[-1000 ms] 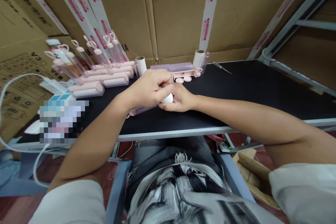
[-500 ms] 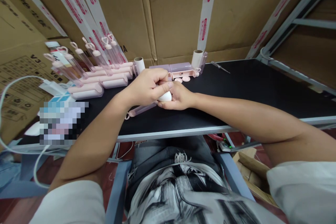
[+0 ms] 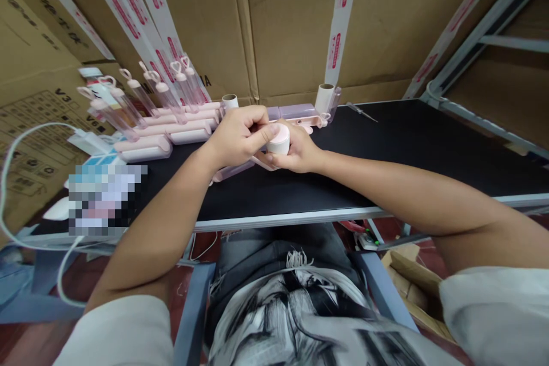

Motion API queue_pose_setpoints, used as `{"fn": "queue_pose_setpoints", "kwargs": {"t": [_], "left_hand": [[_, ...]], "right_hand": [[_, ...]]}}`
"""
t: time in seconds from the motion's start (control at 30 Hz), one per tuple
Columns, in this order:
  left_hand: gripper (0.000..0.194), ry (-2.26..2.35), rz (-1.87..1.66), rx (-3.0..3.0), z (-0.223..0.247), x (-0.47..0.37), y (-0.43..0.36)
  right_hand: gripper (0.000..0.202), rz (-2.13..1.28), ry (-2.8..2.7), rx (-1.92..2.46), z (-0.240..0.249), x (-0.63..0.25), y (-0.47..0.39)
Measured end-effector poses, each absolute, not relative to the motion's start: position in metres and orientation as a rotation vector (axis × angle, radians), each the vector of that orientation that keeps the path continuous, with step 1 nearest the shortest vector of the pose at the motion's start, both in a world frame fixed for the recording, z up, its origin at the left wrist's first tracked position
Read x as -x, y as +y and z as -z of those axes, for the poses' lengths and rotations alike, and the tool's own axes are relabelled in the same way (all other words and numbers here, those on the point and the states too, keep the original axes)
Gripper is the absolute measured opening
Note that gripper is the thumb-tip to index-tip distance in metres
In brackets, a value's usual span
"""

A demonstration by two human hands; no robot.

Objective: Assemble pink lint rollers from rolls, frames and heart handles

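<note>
Head camera shows a small white pot (image 3: 278,147) with a pink top (image 3: 281,132) held over the worktop (image 3: 429,148), right where the two hands meet. Take the pot as the clock's centre, with twelve straight away from the person. The right hand (image 3: 303,151) comes in from three o'clock, fingers curled around the pot, thumb along its near side. The left hand (image 3: 238,136) comes from nine, its thumb laid on the pink top; I can't tell whether its curled fingers pinch anything. A clear tube (image 3: 234,171) lies at eight o'clock, and a pink disc (image 3: 309,130) pokes out at two. To do this nicely, I'd say, brace the pot firmly from three o'clock, set the thumb over the middle of the top and press evenly, since pushing on one edge could tip it.
</note>
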State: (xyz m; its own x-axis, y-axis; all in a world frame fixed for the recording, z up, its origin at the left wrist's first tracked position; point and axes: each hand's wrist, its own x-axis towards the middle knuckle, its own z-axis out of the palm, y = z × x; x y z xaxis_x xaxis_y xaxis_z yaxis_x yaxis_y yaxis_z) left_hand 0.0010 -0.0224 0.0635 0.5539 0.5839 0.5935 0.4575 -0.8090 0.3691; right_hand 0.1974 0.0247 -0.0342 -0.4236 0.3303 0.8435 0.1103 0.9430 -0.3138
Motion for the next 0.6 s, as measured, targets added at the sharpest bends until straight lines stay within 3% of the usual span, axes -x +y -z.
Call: {"fn": "queue_pose_setpoints", "kwargs": {"t": [0.6], "left_hand": [[0.042, 0.919, -1.443, -2.674, -0.04, -0.003, -0.013]], "right_hand": [[0.052, -0.413, -2.061, 0.358, 0.042, -0.206, 0.033]]}}
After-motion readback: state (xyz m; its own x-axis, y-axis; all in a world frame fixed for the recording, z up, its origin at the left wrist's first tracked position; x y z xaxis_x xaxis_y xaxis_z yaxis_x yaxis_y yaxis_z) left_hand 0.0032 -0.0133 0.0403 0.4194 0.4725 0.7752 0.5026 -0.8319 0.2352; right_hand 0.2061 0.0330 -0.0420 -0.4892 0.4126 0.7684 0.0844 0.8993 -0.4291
